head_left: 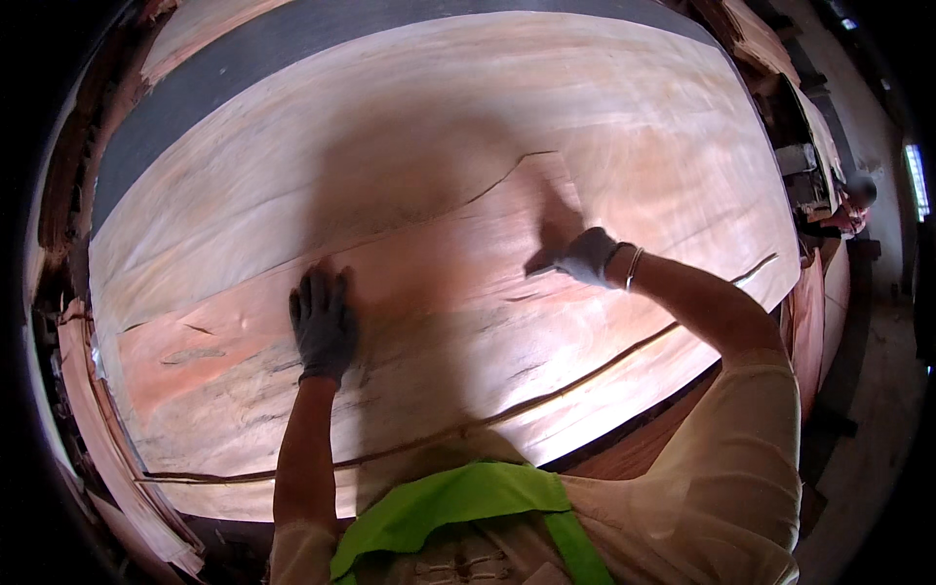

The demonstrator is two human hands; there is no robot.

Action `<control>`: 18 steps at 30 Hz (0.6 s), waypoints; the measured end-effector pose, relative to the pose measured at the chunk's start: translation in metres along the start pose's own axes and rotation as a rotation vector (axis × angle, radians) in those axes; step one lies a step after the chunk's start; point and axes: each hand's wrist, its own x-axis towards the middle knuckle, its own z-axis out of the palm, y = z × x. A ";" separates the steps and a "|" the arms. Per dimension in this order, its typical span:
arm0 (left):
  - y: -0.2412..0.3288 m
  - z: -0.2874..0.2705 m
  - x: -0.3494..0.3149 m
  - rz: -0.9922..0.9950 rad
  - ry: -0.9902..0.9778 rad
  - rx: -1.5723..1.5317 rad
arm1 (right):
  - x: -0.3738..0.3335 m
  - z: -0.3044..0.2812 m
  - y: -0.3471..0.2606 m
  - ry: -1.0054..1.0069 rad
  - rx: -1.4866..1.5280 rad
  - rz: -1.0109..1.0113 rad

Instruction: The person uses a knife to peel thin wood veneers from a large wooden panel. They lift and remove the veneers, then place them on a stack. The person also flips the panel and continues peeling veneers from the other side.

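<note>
A long reddish veneer strip (429, 255) with an uneven far edge lies across a broad pale veneer sheet (643, 117). My left hand (324, 327), in a dark grey glove, rests flat on the left part of the strip, fingers spread and pointing away from me. At the strip's right end is my right hand (588, 257), also gloved and with a light bangle at the wrist. Its fingers are bent in at the strip's edge, and their tips are partly lost in shadow.
A dark split (585, 378) runs across the near part of the pale sheet. A grey band (224, 83) borders its far side. Stacked veneer pieces (102, 409) lie at the left, and more wood (807, 312) at the right. Another person (850, 214) is at the far right.
</note>
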 end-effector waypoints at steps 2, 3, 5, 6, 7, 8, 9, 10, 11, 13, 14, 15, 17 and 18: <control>-0.002 -0.001 0.000 -0.006 -0.040 0.016 | -0.005 -0.002 0.024 -0.082 -0.042 0.007; -0.002 -0.002 0.000 -0.005 -0.061 0.023 | -0.007 0.009 0.041 -0.173 0.094 0.079; 0.000 -0.001 0.004 0.008 -0.056 0.014 | -0.006 0.044 0.069 -0.248 -0.086 0.081; -0.002 -0.001 0.002 0.006 -0.057 0.012 | -0.003 0.034 0.069 -0.294 -0.164 0.062; -0.004 0.001 0.000 0.002 -0.053 0.017 | -0.004 0.032 0.078 -0.304 -0.108 0.059; -0.004 0.002 0.000 0.001 -0.046 0.023 | -0.009 0.031 0.089 -0.313 -0.053 0.059; -0.004 0.003 -0.001 0.001 -0.042 0.025 | -0.016 0.030 0.101 -0.284 -0.063 0.088; -0.005 0.002 -0.001 0.004 -0.046 0.024 | -0.022 0.030 0.112 -0.254 -0.071 0.117; -0.004 0.001 0.000 0.008 -0.049 0.017 | -0.029 0.030 0.123 -0.226 -0.078 0.149; -0.001 0.001 -0.001 0.002 -0.036 -0.008 | -0.039 0.032 0.138 -0.315 -0.197 0.249; -0.001 0.001 0.001 -0.007 -0.016 -0.022 | -0.044 0.042 0.144 -0.261 -0.259 0.240; -0.002 0.002 0.002 -0.013 -0.001 -0.034 | -0.049 0.059 0.149 -0.208 -0.315 0.231; 0.000 -0.002 0.002 -0.037 -0.024 0.002 | -0.054 0.078 0.147 0.131 -0.284 0.221; 0.003 -0.004 0.003 -0.044 -0.037 0.015 | -0.056 0.071 0.135 0.202 -0.176 0.330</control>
